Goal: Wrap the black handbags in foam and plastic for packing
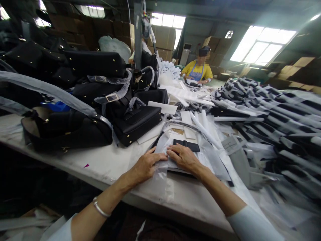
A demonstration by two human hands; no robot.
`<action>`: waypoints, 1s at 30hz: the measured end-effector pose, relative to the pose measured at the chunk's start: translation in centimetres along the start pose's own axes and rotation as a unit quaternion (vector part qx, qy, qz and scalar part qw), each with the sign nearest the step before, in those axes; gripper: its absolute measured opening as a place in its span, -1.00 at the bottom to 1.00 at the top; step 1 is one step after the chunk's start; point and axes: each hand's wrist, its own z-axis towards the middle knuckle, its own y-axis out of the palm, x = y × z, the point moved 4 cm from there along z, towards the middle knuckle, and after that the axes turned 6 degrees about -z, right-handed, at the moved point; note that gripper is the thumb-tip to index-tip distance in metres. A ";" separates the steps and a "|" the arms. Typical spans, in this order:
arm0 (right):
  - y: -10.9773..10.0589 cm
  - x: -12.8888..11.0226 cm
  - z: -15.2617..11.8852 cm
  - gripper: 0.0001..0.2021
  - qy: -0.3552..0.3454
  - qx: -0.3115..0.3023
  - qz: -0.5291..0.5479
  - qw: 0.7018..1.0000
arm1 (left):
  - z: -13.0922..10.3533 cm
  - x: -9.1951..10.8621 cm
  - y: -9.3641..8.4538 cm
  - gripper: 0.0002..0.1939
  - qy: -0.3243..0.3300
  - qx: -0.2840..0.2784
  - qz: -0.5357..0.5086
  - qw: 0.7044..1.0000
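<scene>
Both of my hands rest on a translucent plastic sheet [163,179] at the front edge of the table. My left hand [146,164] lies at its left side, thumb and forefinger apart, the forefinger stretched across the sheet. My right hand [185,158] lies flat-fingered beside it, fingertips on a whitish wrapping [164,142]. The fingertips of the two hands nearly meet. Under the wrapping is a flat dark item, mostly hidden. A black strap-closed piece, like a wallet [192,146], lies just beyond my right hand.
Black handbags [139,124] with plastic-wrapped handles pile up on the left. A blurred heap of wrapped black straps [271,117] fills the right, near a grey bin-like object [242,160]. White strips [188,124] lie ahead. A person in yellow [207,71] works across the table.
</scene>
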 end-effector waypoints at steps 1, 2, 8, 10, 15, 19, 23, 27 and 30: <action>-0.2 -0.2 -0.1 -0.69 -0.002 -0.008 0.006 1.000 | -0.1 -0.2 0.2 -0.58 0.001 0.007 0.006 1.000; -0.3 -0.4 -0.3 -0.70 -0.006 -0.019 0.010 1.000 | -0.1 -0.5 0.4 -0.54 0.002 0.011 0.010 1.000; 0.4 -1.1 -2.7 -0.78 -0.035 0.008 0.019 0.999 | -0.3 0.0 0.5 -0.52 0.011 0.016 0.025 1.000; 1.0 -0.9 -3.3 -0.78 -0.041 0.030 0.028 0.998 | -0.3 0.9 0.4 -0.53 0.024 0.020 0.046 0.998; 1.3 -0.6 -3.4 -0.81 -0.029 0.042 0.056 0.997 | -0.3 3.6 0.1 -0.66 0.105 0.094 0.114 0.984; 0.2 -0.5 -3.2 -0.86 0.024 0.046 0.081 0.995 | -0.5 5.1 1.1 -0.64 0.154 0.125 0.112 0.974; -0.5 -0.6 -3.2 -0.83 0.028 0.062 0.108 0.992 | -1.2 5.7 1.9 -0.66 0.160 0.138 0.095 0.973; -0.3 -0.7 -3.1 -0.86 -0.016 0.088 0.101 0.991 | -1.9 5.3 1.6 -0.68 0.141 0.149 0.099 0.974; 0.0 -0.7 -3.1 -0.88 -0.024 0.100 0.079 0.992 | -2.1 4.9 1.4 -0.68 0.131 0.147 0.093 0.976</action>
